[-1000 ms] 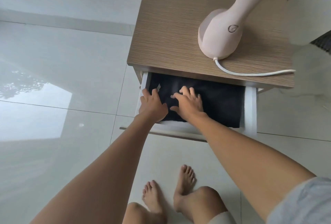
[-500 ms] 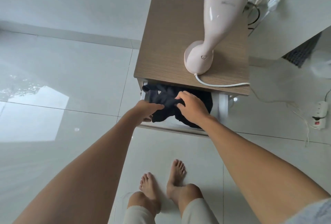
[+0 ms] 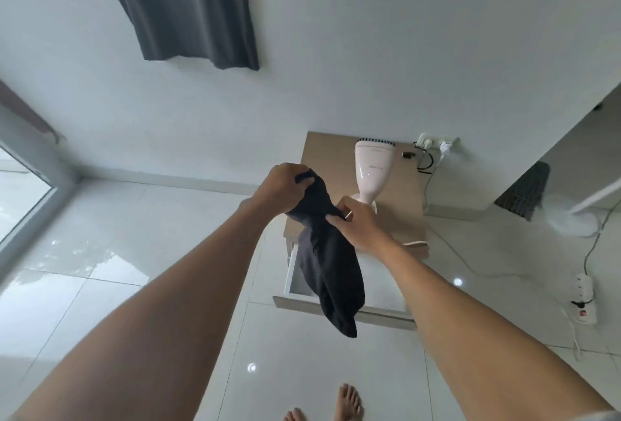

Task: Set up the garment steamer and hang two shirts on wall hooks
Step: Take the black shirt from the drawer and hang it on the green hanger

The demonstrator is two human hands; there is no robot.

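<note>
— Holding anything, those two hands?

— Both. The left hand has its grip closed on the top end of a dark shirt, fingers curled over a bunched fold. The right hand pinches the same shirt a little lower, thumb and fingers closed on the cloth.

— Where is the shirt relative to the bedside surface?

— In the air in front of it, hanging down from the hands over the open drawer. Its lower end dangles past the drawer's front panel without touching anything I can see.

— And the garment steamer?

— Standing upright on the surface, behind the right hand, head uppermost. Its white cord runs off the surface edge on the right.

— Anything else near the surface?

— Wall sockets with plugs just beyond it, a power strip on the floor well to its right, and a grey curtain on the wall high above it, to the left. Bare toes show at the bottom edge, on the tiles in front of the drawer.
</note>
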